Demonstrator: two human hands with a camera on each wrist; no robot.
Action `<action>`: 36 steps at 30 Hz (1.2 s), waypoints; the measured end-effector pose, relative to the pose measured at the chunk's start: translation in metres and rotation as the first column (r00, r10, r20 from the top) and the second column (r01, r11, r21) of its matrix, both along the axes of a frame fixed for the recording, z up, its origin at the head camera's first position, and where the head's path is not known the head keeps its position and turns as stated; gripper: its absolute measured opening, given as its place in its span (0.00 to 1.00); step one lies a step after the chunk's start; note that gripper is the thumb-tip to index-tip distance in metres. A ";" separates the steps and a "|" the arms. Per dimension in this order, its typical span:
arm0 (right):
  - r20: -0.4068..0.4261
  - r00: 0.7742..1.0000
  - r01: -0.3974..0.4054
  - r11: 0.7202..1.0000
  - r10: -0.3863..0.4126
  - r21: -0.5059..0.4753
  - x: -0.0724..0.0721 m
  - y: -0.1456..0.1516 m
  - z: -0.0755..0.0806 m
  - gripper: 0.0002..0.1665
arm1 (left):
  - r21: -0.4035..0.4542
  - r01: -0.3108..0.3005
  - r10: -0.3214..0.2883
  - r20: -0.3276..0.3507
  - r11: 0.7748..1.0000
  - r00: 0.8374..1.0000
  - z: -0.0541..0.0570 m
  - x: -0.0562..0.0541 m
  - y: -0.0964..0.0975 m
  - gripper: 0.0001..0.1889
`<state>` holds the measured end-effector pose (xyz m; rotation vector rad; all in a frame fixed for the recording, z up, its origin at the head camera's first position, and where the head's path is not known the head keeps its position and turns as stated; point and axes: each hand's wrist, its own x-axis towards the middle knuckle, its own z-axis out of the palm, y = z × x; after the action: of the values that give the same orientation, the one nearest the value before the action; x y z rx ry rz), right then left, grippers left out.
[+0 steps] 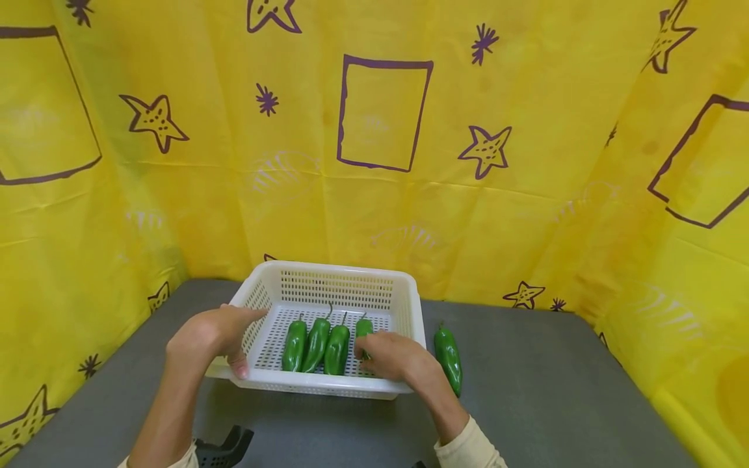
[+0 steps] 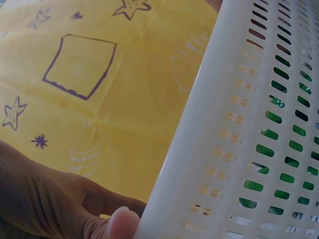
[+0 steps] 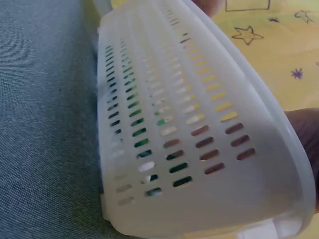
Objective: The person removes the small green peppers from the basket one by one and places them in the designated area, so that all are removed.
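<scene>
A white perforated plastic basket (image 1: 328, 380) stands on the dark table. My left hand (image 1: 213, 335) holds its left front corner, thumb at the front rim and index finger reaching over the left side. From the left wrist view, the thumb of that hand (image 2: 55, 194) lies right at the basket rim (image 2: 199, 129). Inside, my right hand (image 1: 393, 354) grips a green chili pepper (image 1: 364, 327), whose stem end shows past the fingers. Left of it, three more green chili peppers (image 1: 316, 344) lie side by side. The basket wall (image 3: 249, 189) hides most of the right hand in the right wrist view.
One green chili pepper (image 1: 447, 357) lies on the grey table (image 1: 538, 390), just right of the basket. A yellow cloth (image 1: 386, 214) with drawn stars and frames hangs behind and along both sides. A black bracket (image 1: 225, 448) shows by the left wrist.
</scene>
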<state>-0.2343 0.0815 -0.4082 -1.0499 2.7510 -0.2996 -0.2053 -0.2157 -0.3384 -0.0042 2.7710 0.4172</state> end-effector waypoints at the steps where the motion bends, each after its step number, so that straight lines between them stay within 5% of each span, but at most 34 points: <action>1: -0.002 1.000 -0.006 1.000 0.006 -0.009 0.000 0.001 0.001 0.07 | -0.004 0.005 -0.005 0.000 1.000 1.000 0.000 0.000 0.000 0.66; 13: 0.028 0.998 -0.053 0.990 0.057 -0.131 -0.005 0.017 0.013 0.09 | -0.028 0.024 -0.025 -0.014 0.999 1.000 -0.001 0.000 0.000 0.65; 19: -0.036 0.996 -0.084 0.982 0.078 -0.171 -0.007 0.026 0.017 0.10 | -0.026 0.022 -0.022 -0.009 0.999 1.000 0.000 -0.001 0.002 0.65; 26: -0.092 0.996 -0.047 0.949 0.019 -0.313 -0.010 0.037 0.020 0.15 | -0.029 0.017 -0.017 -0.013 0.999 1.000 0.001 -0.001 0.003 0.65; 36: -0.076 0.997 -0.014 0.923 -0.016 -0.385 -0.009 0.041 0.025 0.15 | -0.036 0.042 -0.043 -0.016 0.998 0.999 -0.001 0.000 0.002 0.64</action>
<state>-0.2438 0.1229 -0.3833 -1.1665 2.8277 -0.8481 -0.2054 -0.2136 -0.3391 0.0498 2.7898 0.3580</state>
